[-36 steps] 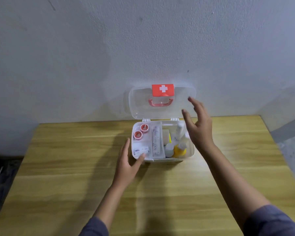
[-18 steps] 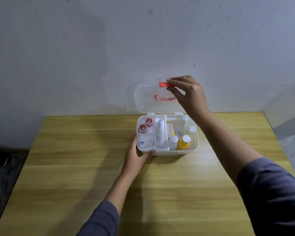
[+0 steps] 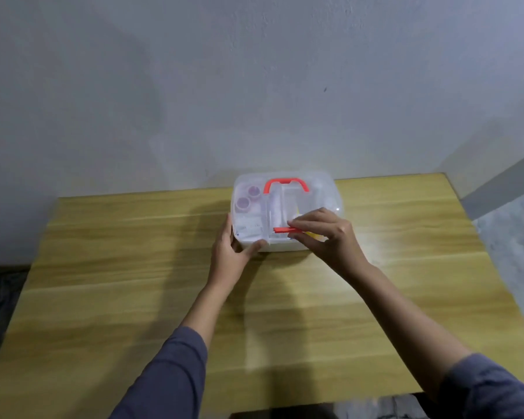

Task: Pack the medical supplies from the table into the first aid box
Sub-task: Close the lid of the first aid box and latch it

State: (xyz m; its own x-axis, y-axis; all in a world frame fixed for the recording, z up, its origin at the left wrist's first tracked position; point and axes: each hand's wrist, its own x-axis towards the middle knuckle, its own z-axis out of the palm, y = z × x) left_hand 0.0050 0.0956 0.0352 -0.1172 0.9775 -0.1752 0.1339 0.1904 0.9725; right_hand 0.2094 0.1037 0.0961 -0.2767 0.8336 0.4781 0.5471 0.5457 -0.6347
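The clear plastic first aid box (image 3: pixel 327 189) stands at the far middle of the wooden table, its lid down over the supplies. A red handle (image 3: pixel 286 185) lies on the lid. Through the lid I see tape rolls (image 3: pixel 248 197), white packets and a yellow bottle, all blurred. My right hand (image 3: pixel 324 234) pinches the red latch (image 3: pixel 283 229) at the lid's front edge. My left hand (image 3: pixel 232 251) grips the box's front left corner, thumb on its front wall.
The wooden table (image 3: pixel 133 282) runs up to a grey-white wall (image 3: pixel 254 86) right behind the box. A dark floor shows past the left edge and a pale speckled floor (image 3: pixel 515 237) past the right edge.
The lid, upright a second ago, has swung down onto the box with my right hand on its latch. My left hand has closed on the box's front left corner.
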